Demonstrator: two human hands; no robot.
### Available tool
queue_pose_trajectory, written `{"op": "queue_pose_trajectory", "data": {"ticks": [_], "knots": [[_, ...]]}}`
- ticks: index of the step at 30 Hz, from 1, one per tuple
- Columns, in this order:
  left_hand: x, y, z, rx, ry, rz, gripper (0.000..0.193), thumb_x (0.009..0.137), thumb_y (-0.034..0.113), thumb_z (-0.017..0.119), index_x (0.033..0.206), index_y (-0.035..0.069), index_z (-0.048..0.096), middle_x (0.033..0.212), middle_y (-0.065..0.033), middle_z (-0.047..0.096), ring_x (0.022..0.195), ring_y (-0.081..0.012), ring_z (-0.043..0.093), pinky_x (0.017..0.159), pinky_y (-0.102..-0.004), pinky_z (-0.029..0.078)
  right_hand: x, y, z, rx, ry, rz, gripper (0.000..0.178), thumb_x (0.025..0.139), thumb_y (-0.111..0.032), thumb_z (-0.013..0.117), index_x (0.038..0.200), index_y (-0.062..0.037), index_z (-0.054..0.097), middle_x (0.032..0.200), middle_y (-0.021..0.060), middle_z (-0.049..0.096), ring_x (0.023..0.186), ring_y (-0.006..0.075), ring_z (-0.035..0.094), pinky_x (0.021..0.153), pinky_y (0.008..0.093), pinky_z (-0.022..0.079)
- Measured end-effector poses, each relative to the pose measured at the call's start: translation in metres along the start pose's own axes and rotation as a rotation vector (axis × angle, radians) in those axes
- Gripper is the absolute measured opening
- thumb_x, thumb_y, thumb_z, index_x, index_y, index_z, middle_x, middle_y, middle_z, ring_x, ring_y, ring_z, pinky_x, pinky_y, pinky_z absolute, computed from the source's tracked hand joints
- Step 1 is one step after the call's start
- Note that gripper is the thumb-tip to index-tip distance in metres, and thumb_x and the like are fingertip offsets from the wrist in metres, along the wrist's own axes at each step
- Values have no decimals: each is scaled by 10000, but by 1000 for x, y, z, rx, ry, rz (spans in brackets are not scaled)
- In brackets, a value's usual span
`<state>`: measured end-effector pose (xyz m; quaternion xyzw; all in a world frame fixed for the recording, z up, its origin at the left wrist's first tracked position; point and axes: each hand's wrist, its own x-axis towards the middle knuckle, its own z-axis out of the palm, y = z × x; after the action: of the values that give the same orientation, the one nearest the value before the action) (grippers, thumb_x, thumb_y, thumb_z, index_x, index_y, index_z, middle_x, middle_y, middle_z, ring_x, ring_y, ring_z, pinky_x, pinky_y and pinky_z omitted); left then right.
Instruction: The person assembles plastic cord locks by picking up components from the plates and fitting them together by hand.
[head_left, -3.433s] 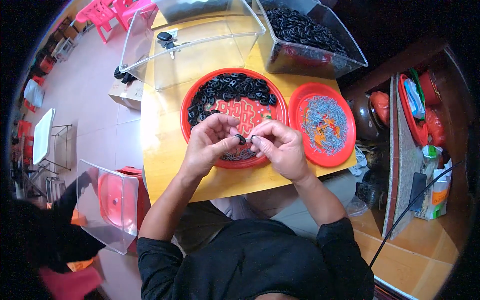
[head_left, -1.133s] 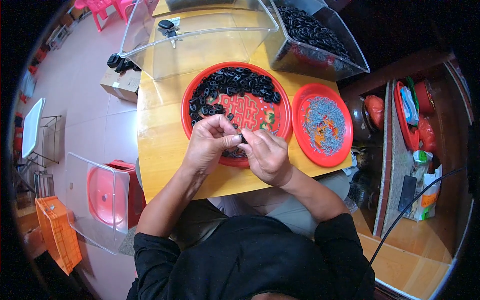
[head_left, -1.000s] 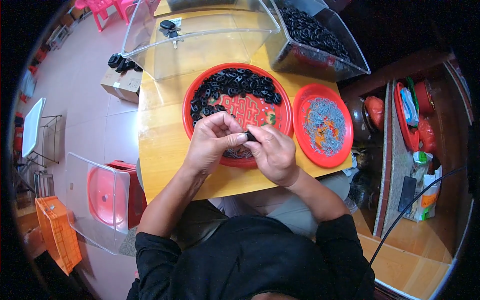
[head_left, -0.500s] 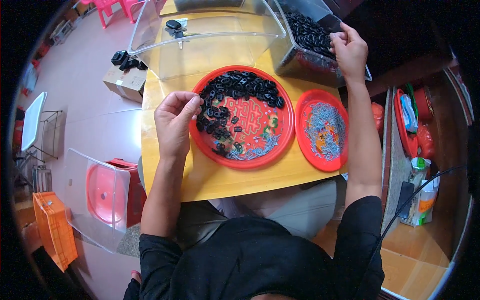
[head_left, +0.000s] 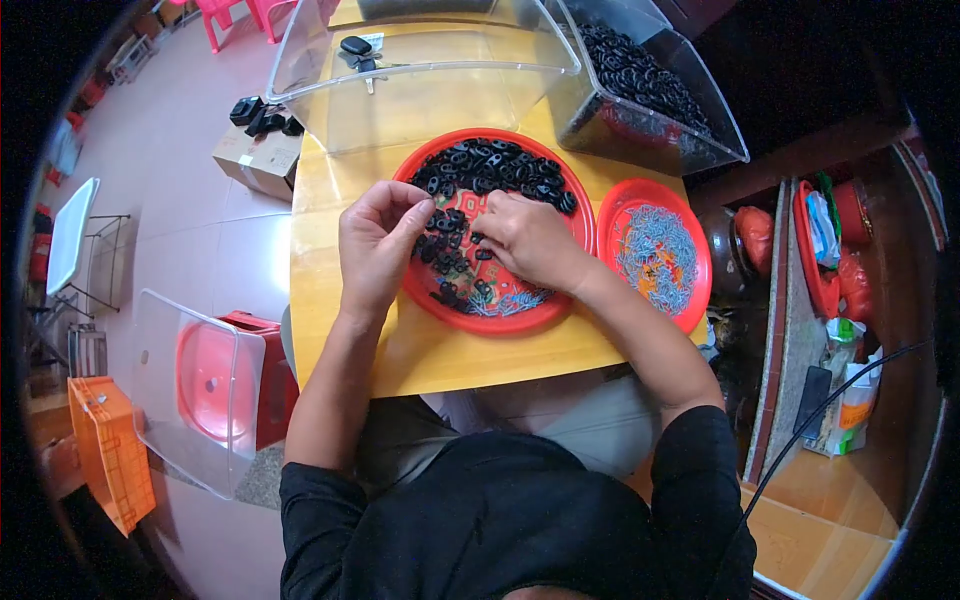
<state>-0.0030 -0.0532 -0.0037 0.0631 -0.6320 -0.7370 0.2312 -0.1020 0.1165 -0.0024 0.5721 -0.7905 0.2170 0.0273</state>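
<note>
A round red tray (head_left: 583, 210) with a printed pattern lies on the yellow table, holding many small black oval plastic pieces with holes (head_left: 500, 160) and some loose screws (head_left: 520, 302). At its left side my left hand (head_left: 380, 240) is closed in a pinch; whatever its fingertips hold is too small to make out. My right hand (head_left: 530, 238) reaches over the tray's middle, fingers curled down and closed beside a few small black pieces (head_left: 455, 240). Its fingertips are partly hidden, so what they hold cannot be told. A smaller red plate (head_left: 704, 250) of grey screws (head_left: 655, 250) stands to the right.
Behind the tray, a clear plastic bin (head_left: 420, 85) stands on the yellow table (head_left: 345, 340), with keys (head_left: 366, 68) seen through it. A second clear bin (head_left: 735, 140) at the far right holds more black pieces. A red stool (head_left: 265, 380) and an orange crate (head_left: 110, 450) are at left.
My right hand has moved from the far right bin to the middle of the red tray. My left hand stays pinched near the tray's left rim. The view has shifted slightly.
</note>
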Motion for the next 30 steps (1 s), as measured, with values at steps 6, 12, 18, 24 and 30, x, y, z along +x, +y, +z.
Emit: {"op": "queue_pose_trajectory", "data": {"ticks": [6,12,18,24,30], "knots": [[-8,1,9,214,-61,88,51,783,15,619,779,6,568,701,-5,562,647,-47,517,575,-187,420,-1,7,6,-51,30,9,100,715,-98,614,797,-67,567,761,105,504,729,283,558,601,396,458],[-18,5,29,605,-296,333,101,686,17,629,748,11,549,709,-128,524,678,-286,545,601,-374,438,-22,17,-16,75,256,97,60,778,-55,574,828,-27,595,729,101,594,623,222,601,566,300,473],[-23,-9,54,1001,-488,410,80,700,81,617,759,31,596,764,-131,554,767,-314,558,652,-404,460,-57,-12,-51,875,393,560,88,818,19,556,882,19,616,716,65,625,592,84,587,518,197,481],[-19,-17,68,1123,-552,395,144,691,143,625,761,22,589,773,-152,551,772,-337,557,659,-423,457,-77,-28,-60,1030,504,574,95,796,39,574,874,28,626,749,77,630,651,120,623,573,218,524],[-17,-21,72,1059,-548,445,86,675,87,571,699,5,566,769,-188,566,758,-356,571,640,-439,473,-87,-30,-51,1033,569,600,86,788,38,589,866,28,625,739,71,623,639,109,612,567,215,522]]}}
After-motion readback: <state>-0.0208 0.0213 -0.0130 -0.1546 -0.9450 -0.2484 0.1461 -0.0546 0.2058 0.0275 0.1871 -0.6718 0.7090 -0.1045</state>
